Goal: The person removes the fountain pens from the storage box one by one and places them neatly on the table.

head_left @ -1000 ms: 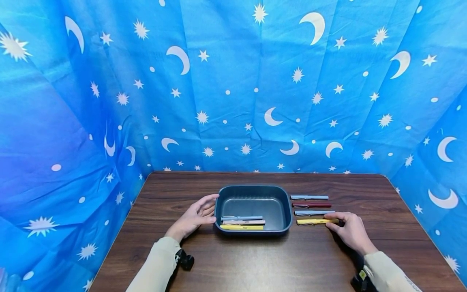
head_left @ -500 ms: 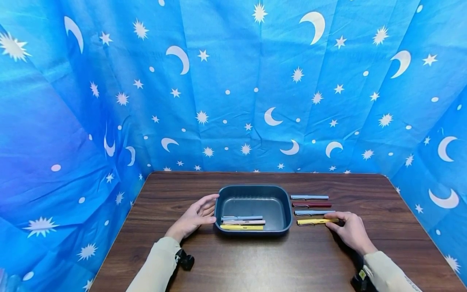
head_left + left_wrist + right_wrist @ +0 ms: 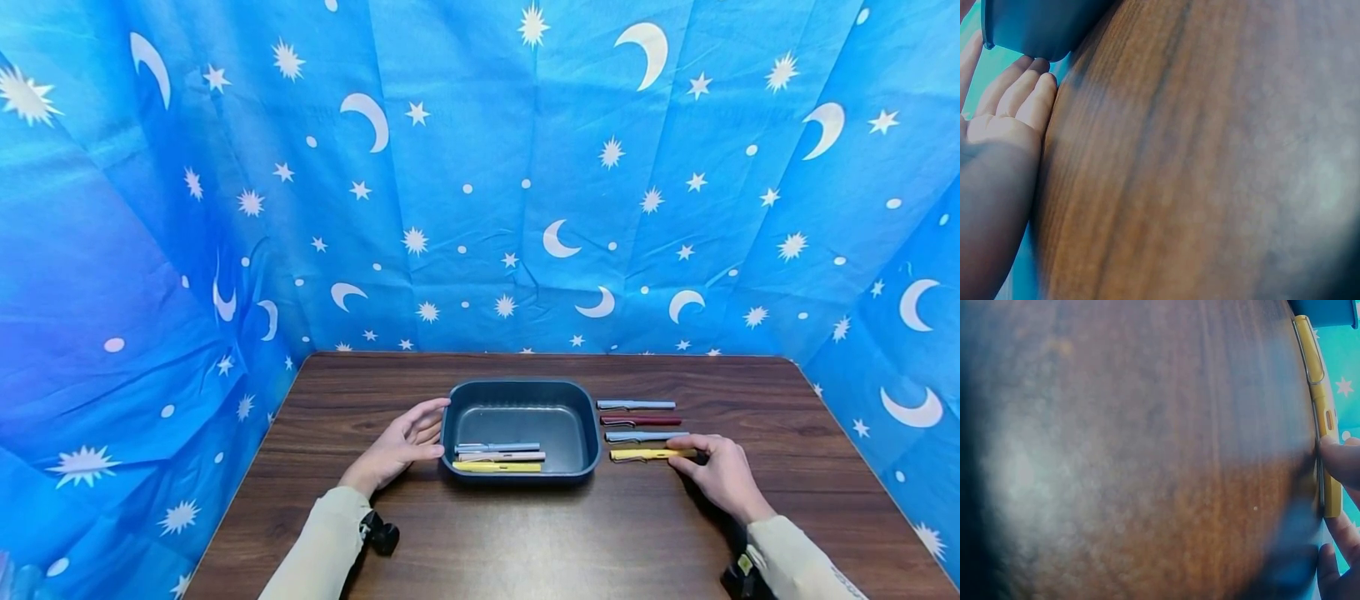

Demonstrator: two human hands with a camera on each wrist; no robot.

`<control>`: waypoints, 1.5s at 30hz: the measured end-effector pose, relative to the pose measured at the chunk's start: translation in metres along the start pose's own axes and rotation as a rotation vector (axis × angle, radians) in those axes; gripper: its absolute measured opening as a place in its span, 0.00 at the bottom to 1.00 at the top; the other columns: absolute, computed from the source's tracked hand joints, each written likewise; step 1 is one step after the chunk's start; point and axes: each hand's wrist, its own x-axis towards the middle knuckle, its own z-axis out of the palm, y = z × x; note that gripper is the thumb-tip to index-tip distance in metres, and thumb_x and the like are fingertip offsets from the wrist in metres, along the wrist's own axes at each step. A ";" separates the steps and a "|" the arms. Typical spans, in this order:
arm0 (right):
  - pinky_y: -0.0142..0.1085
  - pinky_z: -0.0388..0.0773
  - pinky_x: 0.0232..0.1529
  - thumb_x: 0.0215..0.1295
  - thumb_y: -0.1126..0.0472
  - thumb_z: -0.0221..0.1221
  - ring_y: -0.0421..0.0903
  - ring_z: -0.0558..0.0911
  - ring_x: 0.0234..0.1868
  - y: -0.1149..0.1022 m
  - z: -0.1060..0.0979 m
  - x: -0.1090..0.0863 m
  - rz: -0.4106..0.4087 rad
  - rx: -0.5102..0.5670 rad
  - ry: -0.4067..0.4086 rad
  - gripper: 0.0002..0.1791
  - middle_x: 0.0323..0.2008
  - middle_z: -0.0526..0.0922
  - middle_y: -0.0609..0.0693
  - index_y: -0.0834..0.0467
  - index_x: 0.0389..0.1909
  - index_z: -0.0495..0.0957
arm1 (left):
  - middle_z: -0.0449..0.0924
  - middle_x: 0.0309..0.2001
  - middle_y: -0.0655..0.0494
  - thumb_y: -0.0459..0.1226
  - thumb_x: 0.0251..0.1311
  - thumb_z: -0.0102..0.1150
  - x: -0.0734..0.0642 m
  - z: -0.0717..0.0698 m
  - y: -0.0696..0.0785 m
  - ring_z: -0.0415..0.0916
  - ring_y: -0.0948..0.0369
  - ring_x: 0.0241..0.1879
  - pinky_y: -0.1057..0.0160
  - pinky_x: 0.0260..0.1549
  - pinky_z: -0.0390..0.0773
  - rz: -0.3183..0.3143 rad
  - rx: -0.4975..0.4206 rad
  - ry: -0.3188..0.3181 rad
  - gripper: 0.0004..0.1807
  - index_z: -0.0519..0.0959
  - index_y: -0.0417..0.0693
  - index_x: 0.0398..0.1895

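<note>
In the head view, my left hand (image 3: pixel 397 446) rests at the left end of a dark rectangular dish (image 3: pixel 522 477). Its fingers reach fairly straight to the wall, as the left wrist view also shows. Inside the dish lie a blue-grey pen (image 3: pixel 501 448), a pale pink pen (image 3: pixel 517 457) and a yellow pen (image 3: pixel 498 468). Over on the right, my right hand (image 3: pixel 720 473) pinches the back end of another yellow pen (image 3: pixel 637 456) between thumb and fingers. That pen (image 3: pixel 1311 359) lies along the tabletop in the right wrist view, its clip end towards the dish.
Behind the pinched pen, a light blue pen (image 3: pixel 645 437), a dark red pen (image 3: pixel 640 422) and another light blue pen (image 3: pixel 636 406) lie in a row right of the dish. The brown wooden table (image 3: pixel 517 542) backs onto a blue curtain (image 3: pixel 480 208) with moons and stars.
</note>
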 end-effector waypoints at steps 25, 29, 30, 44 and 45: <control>0.15 0.74 0.48 0.76 0.51 0.64 0.22 0.78 0.53 -0.028 -0.030 0.020 0.066 0.232 -0.011 0.24 0.56 0.88 0.57 0.58 0.66 0.81 | 0.59 0.81 0.50 0.32 0.68 0.69 0.000 0.000 0.000 0.58 0.51 0.80 0.54 0.75 0.64 -0.008 0.008 0.012 0.41 0.63 0.59 0.80; 0.17 0.76 0.49 0.76 0.50 0.63 0.24 0.80 0.53 -0.040 -0.028 0.025 0.053 0.319 -0.008 0.26 0.60 0.85 0.59 0.57 0.69 0.78 | 0.60 0.81 0.50 0.30 0.68 0.68 -0.001 0.000 0.000 0.58 0.51 0.80 0.56 0.75 0.65 -0.002 0.000 0.010 0.41 0.63 0.58 0.80; 0.17 0.77 0.50 0.76 0.50 0.63 0.26 0.81 0.54 -0.043 -0.027 0.027 0.048 0.330 -0.008 0.27 0.61 0.85 0.59 0.57 0.70 0.77 | 0.60 0.81 0.50 0.30 0.68 0.68 -0.001 0.001 0.000 0.58 0.51 0.80 0.56 0.75 0.65 -0.001 -0.003 0.010 0.41 0.63 0.58 0.80; 0.21 0.77 0.55 0.75 0.56 0.64 0.53 0.84 0.63 -0.092 0.009 0.058 -0.032 0.514 -0.046 0.30 0.66 0.82 0.56 0.53 0.76 0.71 | 0.58 0.82 0.50 0.31 0.67 0.68 0.000 0.000 -0.001 0.57 0.51 0.80 0.56 0.75 0.64 -0.001 -0.009 0.001 0.42 0.62 0.58 0.81; 0.21 0.77 0.56 0.76 0.56 0.64 0.56 0.82 0.65 -0.097 0.012 0.059 -0.030 0.529 -0.056 0.31 0.66 0.82 0.56 0.53 0.76 0.70 | 0.58 0.82 0.50 0.31 0.67 0.69 -0.001 -0.001 -0.001 0.57 0.51 0.80 0.56 0.75 0.64 -0.002 -0.009 0.002 0.42 0.62 0.58 0.81</control>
